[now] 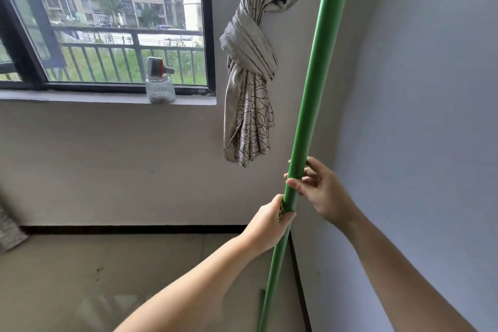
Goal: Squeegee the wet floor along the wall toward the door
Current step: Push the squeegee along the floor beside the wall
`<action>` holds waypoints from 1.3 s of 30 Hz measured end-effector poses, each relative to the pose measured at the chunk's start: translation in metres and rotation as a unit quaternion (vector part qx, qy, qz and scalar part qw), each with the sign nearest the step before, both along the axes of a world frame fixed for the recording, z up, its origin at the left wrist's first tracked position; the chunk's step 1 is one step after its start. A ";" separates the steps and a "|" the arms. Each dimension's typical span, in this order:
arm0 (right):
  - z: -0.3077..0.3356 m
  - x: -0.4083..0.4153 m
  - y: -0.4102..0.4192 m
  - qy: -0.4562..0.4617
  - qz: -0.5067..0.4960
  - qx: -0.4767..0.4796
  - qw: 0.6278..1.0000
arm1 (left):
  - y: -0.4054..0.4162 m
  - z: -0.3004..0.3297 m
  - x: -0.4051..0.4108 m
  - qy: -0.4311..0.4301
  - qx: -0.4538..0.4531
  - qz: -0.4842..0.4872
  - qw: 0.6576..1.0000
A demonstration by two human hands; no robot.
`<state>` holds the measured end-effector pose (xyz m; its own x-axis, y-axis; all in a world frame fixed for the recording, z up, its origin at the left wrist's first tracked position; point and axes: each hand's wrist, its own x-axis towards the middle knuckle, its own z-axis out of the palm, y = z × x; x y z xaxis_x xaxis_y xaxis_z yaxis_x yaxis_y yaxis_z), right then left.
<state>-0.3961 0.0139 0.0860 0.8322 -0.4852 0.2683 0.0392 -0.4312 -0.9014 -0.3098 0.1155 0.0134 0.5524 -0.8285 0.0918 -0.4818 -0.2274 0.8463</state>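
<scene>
Both hands on the green squeegee pole (310, 94) in the room corner.
Left hand (265, 226) wraps it; right hand (320, 191) pinches it loosely just above. No readable writing anywhere.

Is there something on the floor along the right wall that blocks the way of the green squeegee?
Nothing visible does. Both the left hand and the right hand hold the green pole in the corner, and the floor shown beside the right wall is bare. The squeegee blade and the door are out of view.
</scene>
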 end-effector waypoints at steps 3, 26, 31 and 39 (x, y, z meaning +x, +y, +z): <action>0.000 -0.034 0.038 -0.007 -0.022 -0.001 1.000 | 0.034 0.003 -0.028 -0.001 0.001 -0.027 1.000; 0.009 -0.327 0.316 0.005 -0.094 -0.039 0.995 | 0.295 0.000 -0.308 0.012 -0.012 -0.064 0.998; 0.008 -0.404 0.380 0.009 -0.113 -0.039 0.993 | 0.356 0.000 -0.384 0.011 -0.008 -0.085 0.996; 0.002 -0.514 0.501 0.005 -0.191 -0.053 0.980 | 0.469 0.012 -0.487 -0.012 0.012 -0.177 0.984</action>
